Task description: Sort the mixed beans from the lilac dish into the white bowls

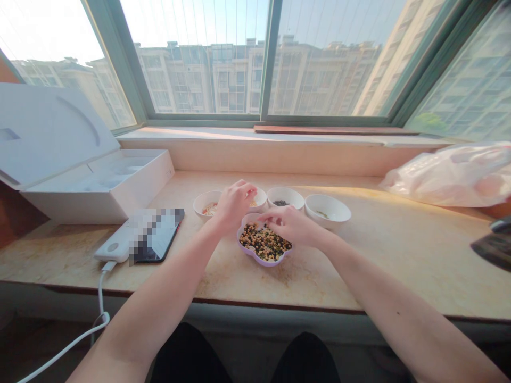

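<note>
A purple-rimmed, flower-shaped bowl (266,263) holds mixed beans (265,242), black, yellow and green. My right hand (293,226) is over its back right part, fingers bent together near the beans; anything pinched there is too small to name. Above a white bowl (261,199) with some yellowish beans, my left hand (236,202) has its fingers curled together, and what they hold, if anything, is hidden. Left of it, a white bowl (199,205) contains pale and reddish bits. A third white bowl (285,194) has black beans, and the rightmost white bowl (335,210) a few green beans.
At left stand an open white box (139,181), a white power bank (114,242) with a cable (100,292), and a phone (162,242). A plastic bag (451,175) and a dark object (495,244) lie at right. Windows rise behind the counter (399,255).
</note>
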Available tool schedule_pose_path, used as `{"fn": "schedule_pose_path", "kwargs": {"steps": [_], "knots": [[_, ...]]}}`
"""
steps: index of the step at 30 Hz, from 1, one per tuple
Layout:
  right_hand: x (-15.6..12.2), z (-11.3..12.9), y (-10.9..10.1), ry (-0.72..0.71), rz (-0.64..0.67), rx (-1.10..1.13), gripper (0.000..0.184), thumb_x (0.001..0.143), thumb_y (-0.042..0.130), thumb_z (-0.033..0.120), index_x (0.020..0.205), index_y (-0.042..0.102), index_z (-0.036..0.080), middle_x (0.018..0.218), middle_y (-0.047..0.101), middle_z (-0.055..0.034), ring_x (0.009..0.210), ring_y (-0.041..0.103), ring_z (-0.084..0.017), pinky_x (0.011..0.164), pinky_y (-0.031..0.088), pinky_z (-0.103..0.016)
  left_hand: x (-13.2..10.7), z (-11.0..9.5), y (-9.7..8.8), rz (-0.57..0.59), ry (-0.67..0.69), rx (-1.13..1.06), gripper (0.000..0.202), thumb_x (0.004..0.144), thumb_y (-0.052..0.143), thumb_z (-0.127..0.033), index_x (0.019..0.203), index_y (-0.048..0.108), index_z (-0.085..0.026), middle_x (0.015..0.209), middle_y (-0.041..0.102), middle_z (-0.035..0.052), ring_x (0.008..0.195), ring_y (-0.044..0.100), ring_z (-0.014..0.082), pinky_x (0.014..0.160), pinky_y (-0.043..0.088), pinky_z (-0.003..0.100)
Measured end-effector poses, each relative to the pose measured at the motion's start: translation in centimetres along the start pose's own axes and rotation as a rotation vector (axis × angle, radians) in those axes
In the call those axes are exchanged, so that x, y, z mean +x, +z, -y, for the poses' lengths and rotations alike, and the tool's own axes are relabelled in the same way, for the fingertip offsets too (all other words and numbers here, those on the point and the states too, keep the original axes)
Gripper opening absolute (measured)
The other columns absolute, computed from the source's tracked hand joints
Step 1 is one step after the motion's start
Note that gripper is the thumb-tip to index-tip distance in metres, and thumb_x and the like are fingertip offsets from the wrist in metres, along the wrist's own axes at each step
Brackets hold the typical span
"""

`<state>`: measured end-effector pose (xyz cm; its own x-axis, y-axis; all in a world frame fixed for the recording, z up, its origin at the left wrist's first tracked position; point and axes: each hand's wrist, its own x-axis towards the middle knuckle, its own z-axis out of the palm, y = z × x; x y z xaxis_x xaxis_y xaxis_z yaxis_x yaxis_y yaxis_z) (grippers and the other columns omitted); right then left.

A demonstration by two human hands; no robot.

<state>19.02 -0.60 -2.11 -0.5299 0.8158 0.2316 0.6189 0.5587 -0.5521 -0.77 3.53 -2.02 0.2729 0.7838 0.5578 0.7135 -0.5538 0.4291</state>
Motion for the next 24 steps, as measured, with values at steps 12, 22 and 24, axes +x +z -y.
{"fn": "schedule_pose_path", "kwargs": {"steps": [12,22,24], "knots": [[-0.2,0.9,0.4,-0.095,0.217,0.152,0.027,0.072,0.07,0.011,0.088,0.083,0.029,0.099,0.081,-0.001,0.1,0.071,-0.029,0.096,0.056,-0.041,0.5,0.4,-0.4,0.097,-0.023,0.263,0.032,0.103,0.045,-0.021,0.091,0.076,-0.018,0.1,0.072,0.0094,0.093,0.066,0.0239,0.088,0.044,0.037],[-0.2,0.1,0.8,-0.038,0.156,0.146,0.024,0.073,0.068,0.014,0.088,0.081,0.027,0.087,0.08,-0.0022,0.079,0.071,-0.025,0.075,0.055,-0.036,0.8,0.4,-0.2,0.152,-0.037,0.299,0.036,0.104,0.043,-0.024,0.09,0.076,-0.017,0.1,0.071,0.0117,0.098,0.065,0.0267,0.09,0.041,0.041],[-0.2,0.1,0.7,-0.056,0.164,0.122,0.026,0.074,0.065,0.013,0.091,0.08,0.025,0.089,0.08,-0.0027,0.078,0.07,-0.024,0.075,0.054,-0.035,0.8,0.4,-0.2,0.16,-0.037,0.304,0.036,0.104,0.043,-0.023,0.091,0.076,-0.017,0.1,0.071,0.0117,0.098,0.065,0.0263,0.09,0.04,0.041]]}}
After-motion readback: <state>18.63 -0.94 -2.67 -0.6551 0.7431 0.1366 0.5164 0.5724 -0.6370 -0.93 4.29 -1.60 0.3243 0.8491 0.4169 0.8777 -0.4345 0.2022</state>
